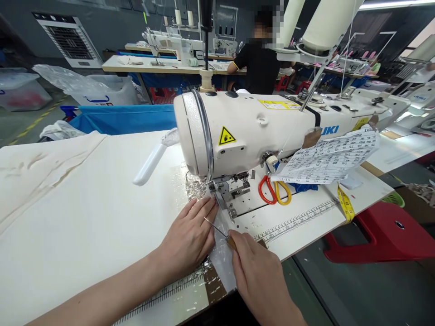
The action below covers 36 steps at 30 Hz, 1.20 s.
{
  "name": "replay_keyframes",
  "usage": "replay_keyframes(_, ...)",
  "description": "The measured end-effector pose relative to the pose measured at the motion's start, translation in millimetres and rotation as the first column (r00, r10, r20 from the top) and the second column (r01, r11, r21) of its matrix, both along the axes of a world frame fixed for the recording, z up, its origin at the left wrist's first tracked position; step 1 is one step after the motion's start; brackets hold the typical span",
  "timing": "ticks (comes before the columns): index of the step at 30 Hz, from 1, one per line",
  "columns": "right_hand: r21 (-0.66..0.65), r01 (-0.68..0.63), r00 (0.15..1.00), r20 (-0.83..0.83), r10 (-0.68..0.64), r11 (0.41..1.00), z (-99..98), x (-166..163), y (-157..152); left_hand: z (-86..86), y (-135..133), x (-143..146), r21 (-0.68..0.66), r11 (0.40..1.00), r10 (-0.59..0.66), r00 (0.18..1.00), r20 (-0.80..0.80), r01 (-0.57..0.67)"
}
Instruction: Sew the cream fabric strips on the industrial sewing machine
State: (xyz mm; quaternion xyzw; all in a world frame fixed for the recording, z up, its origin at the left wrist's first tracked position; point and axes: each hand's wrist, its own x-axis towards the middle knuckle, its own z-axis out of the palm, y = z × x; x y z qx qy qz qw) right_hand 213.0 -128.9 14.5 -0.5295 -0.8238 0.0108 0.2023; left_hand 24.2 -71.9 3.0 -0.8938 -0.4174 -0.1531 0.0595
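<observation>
My left hand [192, 233] lies flat, fingers stretched out, on a thin white strip of fabric [222, 260] just in front of the presser foot [222, 201]. In my right hand [260, 269] is an awl [231, 242] with a wooden handle, gripped near the front of the handle. Its metal point reaches left over the fabric to the back of my left hand; whether it touches the skin I cannot tell. Above both hands stands the white sewing machine [234, 131]. The needle itself is too small to make out.
Scissors with red and yellow handles [274, 190] lie right of the presser foot, beside a handwritten sheet [326, 156]. A yellow tape measure [345, 203] hangs at the table edge. Cream fabric [41, 167] lies left. A red stool [384, 235] stands right; a person [260, 63] sits beyond.
</observation>
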Motion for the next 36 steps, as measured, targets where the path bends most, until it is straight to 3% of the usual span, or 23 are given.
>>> replay_keyframes(13, -0.087, 0.01, 0.999, 0.038, -0.007, 0.996, 0.2, -10, 12, 1.6, 10, -5, 0.013, 1.0, -0.02, 0.999, 0.03, 0.02)
replay_keyframes(19, -0.068, 0.031, 0.999, 0.042, -0.028, 0.997, -1.1, -18, 20, 3.5, 17, -5, 0.06, 0.996, 0.07, 0.997, 0.02, -0.071)
replay_keyframes(26, -0.084, 0.002, 0.981, -0.191, -0.018, 0.996, 0.9, -18, 16, 3.5, 27, -15, 0.138, 0.99, 0.038, 0.998, -0.042, -0.031)
replay_keyframes(31, -0.02, -0.014, 0.978, -0.207, 0.009, 1.0, 0.3, -13, 11, 6.4, 17, -10, 0.101, 0.994, 0.032, 0.999, -0.023, -0.029)
replay_keyframes(36, -0.035, -0.021, 0.985, -0.171, 0.014, 0.999, -2.2, -6, 4, 1.8, 5, -1, 0.049, 0.999, -0.024, 1.0, -0.003, 0.024)
